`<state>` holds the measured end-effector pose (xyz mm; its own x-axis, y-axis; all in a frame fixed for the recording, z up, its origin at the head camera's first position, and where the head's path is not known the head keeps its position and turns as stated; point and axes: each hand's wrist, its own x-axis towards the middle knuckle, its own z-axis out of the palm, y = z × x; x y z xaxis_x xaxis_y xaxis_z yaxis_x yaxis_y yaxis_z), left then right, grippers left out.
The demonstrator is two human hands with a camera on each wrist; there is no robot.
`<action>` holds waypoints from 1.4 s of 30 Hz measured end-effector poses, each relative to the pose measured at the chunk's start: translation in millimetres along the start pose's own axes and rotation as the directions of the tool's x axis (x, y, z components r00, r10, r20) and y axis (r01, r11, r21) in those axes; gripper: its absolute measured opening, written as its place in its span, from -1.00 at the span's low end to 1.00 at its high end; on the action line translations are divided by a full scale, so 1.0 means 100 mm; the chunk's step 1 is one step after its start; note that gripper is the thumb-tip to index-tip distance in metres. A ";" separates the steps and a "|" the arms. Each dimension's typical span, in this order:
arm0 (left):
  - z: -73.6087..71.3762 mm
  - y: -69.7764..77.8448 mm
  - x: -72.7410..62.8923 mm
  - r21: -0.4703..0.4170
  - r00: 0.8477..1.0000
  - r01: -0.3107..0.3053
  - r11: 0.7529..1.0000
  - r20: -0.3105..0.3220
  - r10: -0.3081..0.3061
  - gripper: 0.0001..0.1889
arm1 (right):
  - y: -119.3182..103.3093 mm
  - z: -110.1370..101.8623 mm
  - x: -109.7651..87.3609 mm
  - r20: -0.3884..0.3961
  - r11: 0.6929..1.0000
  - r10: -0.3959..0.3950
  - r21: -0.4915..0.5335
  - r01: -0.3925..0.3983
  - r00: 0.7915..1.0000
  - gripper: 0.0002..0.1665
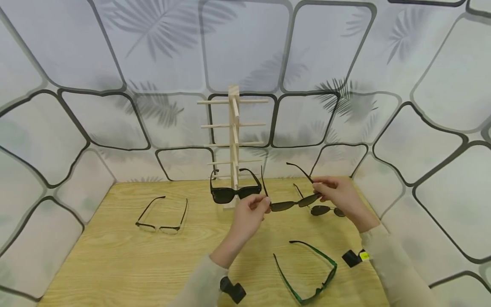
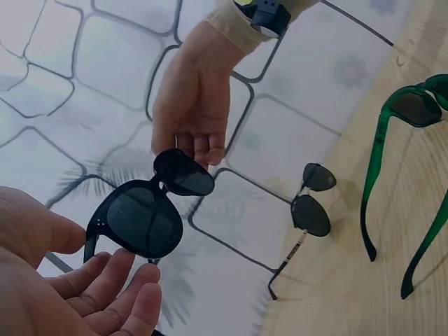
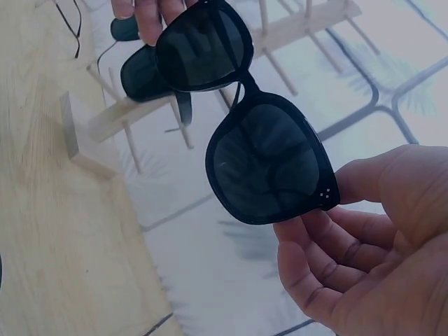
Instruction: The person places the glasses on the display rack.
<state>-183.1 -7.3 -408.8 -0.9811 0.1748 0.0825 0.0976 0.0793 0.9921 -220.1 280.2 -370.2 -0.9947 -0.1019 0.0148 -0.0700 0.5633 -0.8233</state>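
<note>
1. Nearest are two pale sleeves, reaching in from the bottom edge, with a small black camera at each wrist.
2. On the pale wooden table, between the forearms, lie green sunglasses, arms unfolded.
3. Above the table, the left hand pinches one end of a pair of black sunglasses near the hinge, between thumb and fingers.
4. The right hand pinches the other end in the same way. The pair is held up between both hands, its arms unfolded and pointing away.
5. On the table below the right hand lie thin-framed dark sunglasses, partly hidden.
6. Well to the left lie clear eyeglasses, also unfolded.
7. Farther back stands an upright wooden rack with pegs; thick-framed sunglasses sit low on it.
8. Behind everything hangs a white backdrop patterned with dark rounded outlines and grey leaves.
</note>
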 end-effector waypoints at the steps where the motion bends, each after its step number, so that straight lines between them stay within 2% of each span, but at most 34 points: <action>1: -0.02 0.02 -0.01 0.004 1.000 -0.010 1.000 -0.005 0.010 -0.65 | -0.03 0.00 0.00 -0.001 1.000 -0.007 -0.003 0.007 1.000 -0.43; 5: -0.08 0.10 -0.05 0.015 0.999 -0.042 0.999 -0.023 0.042 -0.64 | -0.11 0.02 -0.01 -0.001 1.000 -0.016 0.009 0.016 1.000 -0.44; 16: -0.27 0.22 -0.15 0.014 0.994 -0.065 0.998 -0.085 0.066 -0.66 | -0.35 0.13 -0.02 0.009 0.999 -0.043 0.020 0.043 0.999 -0.41; 29: -0.55 0.24 -0.25 0.037 0.990 -0.009 0.999 -0.140 0.014 -0.68 | -0.51 0.33 0.01 0.067 0.992 -0.074 0.107 0.067 0.995 -0.48; 34: -0.65 0.24 -0.29 0.042 0.987 0.021 0.999 -0.160 -0.014 -0.69 | -0.54 0.42 0.07 0.082 0.993 -0.068 0.100 0.060 0.994 -0.50; 38: -0.73 0.25 -0.29 0.040 0.983 0.040 0.998 -0.181 -0.032 -0.69 | -0.58 0.50 0.12 0.084 0.991 -0.091 0.104 0.082 0.992 -0.49; 42: -0.82 0.26 -0.27 0.034 0.977 0.063 0.997 -0.205 -0.055 -0.69 | -0.62 0.59 0.17 0.090 0.981 -0.115 0.167 0.099 0.989 -0.47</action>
<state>-168.0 -90.3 -377.2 -0.9984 -0.0342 0.0459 0.0414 0.1230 0.9915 -228.1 194.7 -352.3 -0.9692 -0.2392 0.0587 -0.1547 0.4056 -0.9009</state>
